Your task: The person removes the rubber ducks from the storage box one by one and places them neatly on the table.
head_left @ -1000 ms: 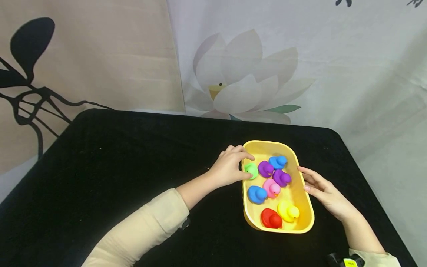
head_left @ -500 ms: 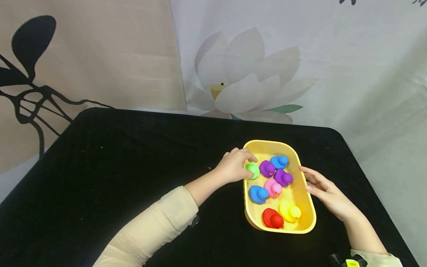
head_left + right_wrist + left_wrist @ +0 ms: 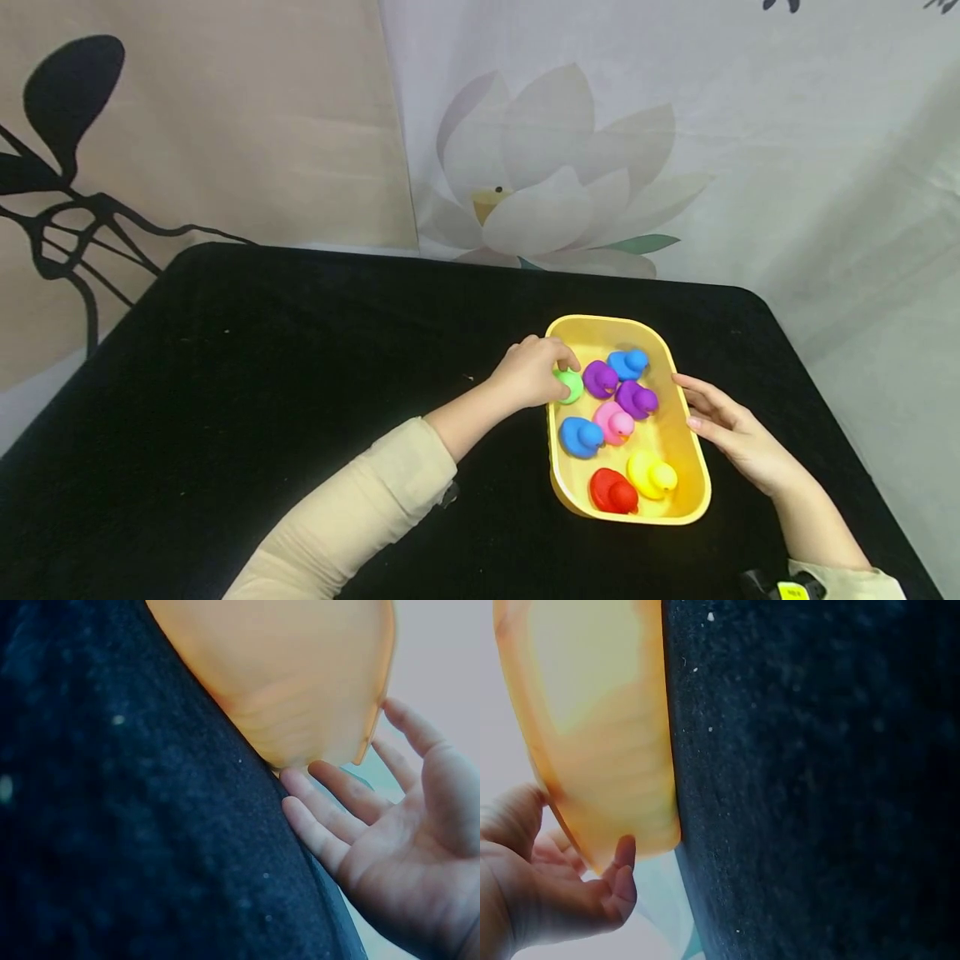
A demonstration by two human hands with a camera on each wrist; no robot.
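A yellow tray (image 3: 694,467) stands on the black tablecloth with several small toy ducks in it. Over its left rim reaches my left hand (image 3: 528,372), thumb and forefinger curled around a green toy duck (image 3: 572,385), which they partly hide. In the left wrist view, the left hand (image 3: 562,877) lies at the rim, and the tray wall hides the duck. My right hand (image 3: 738,433) rests its fingertips against the tray's right side, fingers fairly straight. The right wrist view has that right hand (image 3: 420,847) spread beside the tray's outer wall (image 3: 300,682).
Beside the green duck are purple ducks (image 3: 600,380), blue ducks (image 3: 581,437) and a pink duck (image 3: 613,423). Nearer the front lie a red duck (image 3: 613,492) and a yellow duck (image 3: 651,475). Behind the black-covered table (image 3: 337,350) hangs a flower-printed cloth (image 3: 555,167).
My left thumb and fingers have come in closer on the green duck, with the hand shifting slightly right and down. The right hand and the tray hold nearly the same place.
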